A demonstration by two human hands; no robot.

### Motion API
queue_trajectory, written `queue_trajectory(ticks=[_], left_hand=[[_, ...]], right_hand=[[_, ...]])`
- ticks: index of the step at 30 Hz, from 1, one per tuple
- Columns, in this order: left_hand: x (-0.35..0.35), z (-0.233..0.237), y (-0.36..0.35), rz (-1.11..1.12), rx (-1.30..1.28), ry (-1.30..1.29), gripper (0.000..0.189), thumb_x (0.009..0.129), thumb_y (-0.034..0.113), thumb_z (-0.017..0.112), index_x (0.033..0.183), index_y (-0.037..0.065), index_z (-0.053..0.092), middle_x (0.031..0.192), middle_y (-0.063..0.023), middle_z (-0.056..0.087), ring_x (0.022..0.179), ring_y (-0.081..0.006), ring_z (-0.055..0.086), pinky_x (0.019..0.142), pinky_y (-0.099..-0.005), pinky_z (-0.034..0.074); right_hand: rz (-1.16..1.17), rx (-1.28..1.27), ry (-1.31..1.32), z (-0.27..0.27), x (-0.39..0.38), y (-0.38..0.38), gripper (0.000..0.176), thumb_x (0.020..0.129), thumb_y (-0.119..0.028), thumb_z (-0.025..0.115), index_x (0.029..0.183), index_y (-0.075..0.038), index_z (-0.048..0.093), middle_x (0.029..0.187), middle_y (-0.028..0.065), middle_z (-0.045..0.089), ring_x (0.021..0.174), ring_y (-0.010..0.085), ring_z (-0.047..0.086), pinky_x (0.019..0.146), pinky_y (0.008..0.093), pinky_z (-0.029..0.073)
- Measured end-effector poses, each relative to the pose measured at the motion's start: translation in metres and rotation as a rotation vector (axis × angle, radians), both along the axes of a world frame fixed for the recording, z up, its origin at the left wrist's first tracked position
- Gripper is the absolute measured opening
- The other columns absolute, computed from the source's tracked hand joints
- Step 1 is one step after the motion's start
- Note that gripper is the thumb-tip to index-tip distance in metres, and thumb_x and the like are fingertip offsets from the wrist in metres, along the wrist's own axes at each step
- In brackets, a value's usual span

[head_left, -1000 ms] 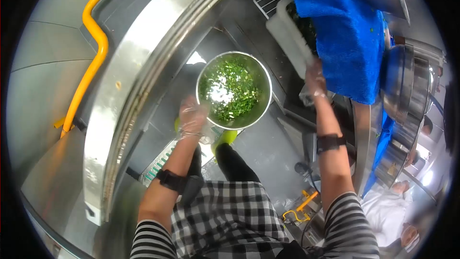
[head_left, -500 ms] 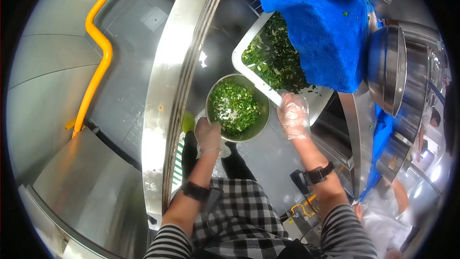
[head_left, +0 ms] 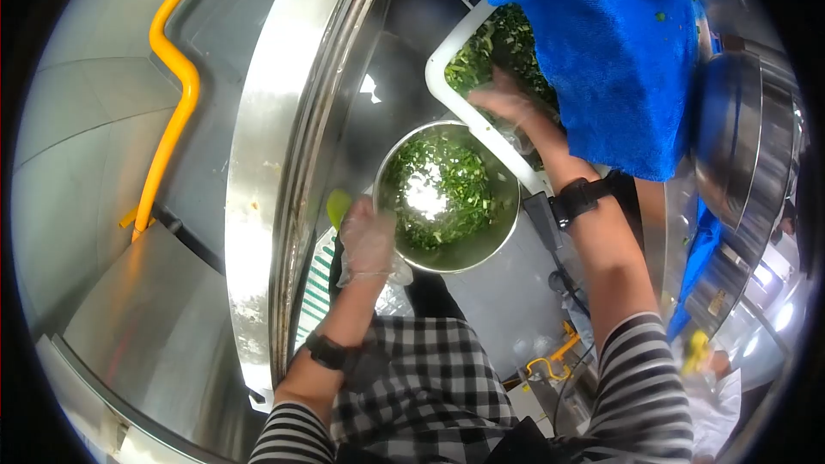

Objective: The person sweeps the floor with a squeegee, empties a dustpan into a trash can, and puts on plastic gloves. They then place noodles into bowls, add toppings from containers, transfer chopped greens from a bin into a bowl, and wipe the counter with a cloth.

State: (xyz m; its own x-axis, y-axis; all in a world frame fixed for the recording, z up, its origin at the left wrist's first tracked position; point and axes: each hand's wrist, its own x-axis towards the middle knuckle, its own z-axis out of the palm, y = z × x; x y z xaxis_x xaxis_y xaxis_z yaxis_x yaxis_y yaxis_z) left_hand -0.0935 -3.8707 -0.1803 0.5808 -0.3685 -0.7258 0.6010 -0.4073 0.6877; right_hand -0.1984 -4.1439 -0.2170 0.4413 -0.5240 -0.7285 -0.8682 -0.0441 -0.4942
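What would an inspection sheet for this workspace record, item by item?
Surface: silver metal edge, small brown spot.
Things: round steel bowl of chopped greens; white plastic tub, holding more greens, overlaps its rim in view.
Clutter: blue cloth partly hiding the tub, green scrap on it.
Left hand: clear-gloved, at the bowl's rim.
Right hand: blurred, over the tub's greens; grip unclear.
Cables: thin yellow looped line, possibly a hose.
Surroundings: bent yellow pipe, shiny steel bowls, person in white.
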Motion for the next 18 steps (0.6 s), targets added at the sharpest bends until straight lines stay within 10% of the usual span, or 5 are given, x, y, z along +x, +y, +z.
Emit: queue_trajectory(ticks=[2, 12, 14, 16, 18], left_hand=[[-0.003, -0.006, 0.008, -0.069, -0.01, -0.038, 0.018, 0.067, -0.002, 0.052, 0.06, 0.008, 0.04, 0.058, 0.0021, 0.039, 0.055, -0.0058, 0.035, 0.049, -0.0219, 0.03], [-0.014, -0.001, 0.01, -0.202, -0.076, -0.107, 0.024, 0.065, -0.011, 0.056, 0.062, 0.007, 0.04, 0.06, 0.0027, 0.039, 0.053, -0.0049, 0.036, 0.047, -0.0204, 0.032], [-0.014, 0.004, 0.01, -0.202, -0.09, -0.094, 0.024, 0.065, -0.01, 0.056, 0.062, 0.007, 0.04, 0.06, 0.0029, 0.039, 0.053, -0.005, 0.036, 0.047, -0.0203, 0.032], [-0.013, 0.012, 0.007, -0.202, -0.108, -0.085, 0.023, 0.065, -0.01, 0.056, 0.062, 0.007, 0.04, 0.06, 0.003, 0.039, 0.052, -0.005, 0.036, 0.047, -0.0203, 0.033], [-0.011, 0.026, 0.002, -0.394, 0.078, -0.233, 0.021, 0.065, -0.007, 0.056, 0.062, 0.006, 0.04, 0.059, 0.0023, 0.038, 0.051, -0.0056, 0.037, 0.046, -0.0212, 0.032]], right_hand=[[-0.103, -0.202, -0.157, -0.045, -0.04, -0.002, 0.044, 0.071, -0.02, 0.066, 0.11, -0.004, 0.052, 0.096, 0.0115, 0.062, 0.092, 0.0233, 0.058, 0.087, 0.036, 0.044], [-0.549, -0.383, -0.534, 0.063, -0.08, 0.031, 0.038, 0.071, -0.012, 0.065, 0.106, -0.006, 0.054, 0.1, 0.0102, 0.06, 0.092, 0.024, 0.058, 0.086, 0.0364, 0.045], [-0.905, 0.319, -0.934, 0.123, -0.043, 0.085, 0.034, 0.068, -0.009, 0.066, 0.101, -0.007, 0.055, 0.107, 0.0107, 0.056, 0.101, 0.0244, 0.054, 0.085, 0.0366, 0.046], [-0.641, 0.281, -0.352, 0.138, -0.048, 0.107, 0.059, 0.068, -0.016, 0.073, 0.121, -0.014, 0.048, 0.117, 0.0102, 0.05, 0.111, 0.0282, 0.044, 0.093, 0.0399, 0.038], [0.201, -0.288, -0.28, 0.146, -0.039, 0.133, 0.058, 0.07, -0.021, 0.071, 0.123, -0.014, 0.047, 0.11, 0.0113, 0.055, 0.11, 0.0293, 0.046, 0.095, 0.0401, 0.036]])
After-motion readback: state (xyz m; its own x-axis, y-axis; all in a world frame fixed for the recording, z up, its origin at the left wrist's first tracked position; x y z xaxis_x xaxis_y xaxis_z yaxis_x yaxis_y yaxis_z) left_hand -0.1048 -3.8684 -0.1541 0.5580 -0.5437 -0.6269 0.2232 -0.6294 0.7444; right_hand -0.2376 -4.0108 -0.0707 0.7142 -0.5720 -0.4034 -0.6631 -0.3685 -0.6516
